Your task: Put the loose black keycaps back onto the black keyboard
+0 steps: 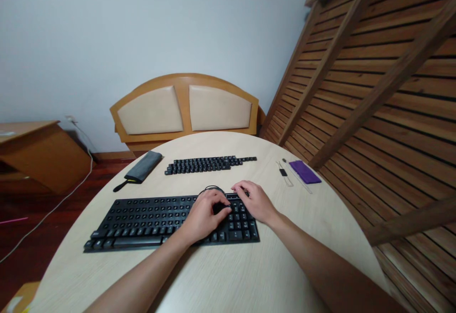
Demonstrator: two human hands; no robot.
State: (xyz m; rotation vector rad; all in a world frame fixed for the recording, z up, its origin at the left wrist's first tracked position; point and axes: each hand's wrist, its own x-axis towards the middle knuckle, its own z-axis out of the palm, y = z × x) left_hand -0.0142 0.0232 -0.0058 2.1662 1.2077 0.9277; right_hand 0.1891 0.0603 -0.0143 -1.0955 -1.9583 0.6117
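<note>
A black keyboard (pixel 138 245) lies across the table, many of its left-hand keys bare of caps. My left hand (pixel 204 213) is over its right half, thumb and forefinger closed together at a keycap by the number pad; the cap is mostly hidden by the fingers. Along the keyboard's upper right edge, my right hand (pixel 257 203) touches down with fingers stretched forward and thumb apart, holding nothing I can see. Beyond the keyboard, removed keycaps (pixel 199 165) are laid out in rows. A dark cable (pixel 213 187) loops behind my left hand.
A grey pouch (pixel 144 166) with a black strap lies at the left of the round table (pixel 299 256). To the right are a purple cloth (pixel 305 172) and a wire keycap puller (pixel 283 172). A wooden headboard (pixel 185 109) and slatted wooden frame (pixel 374 90) stand behind.
</note>
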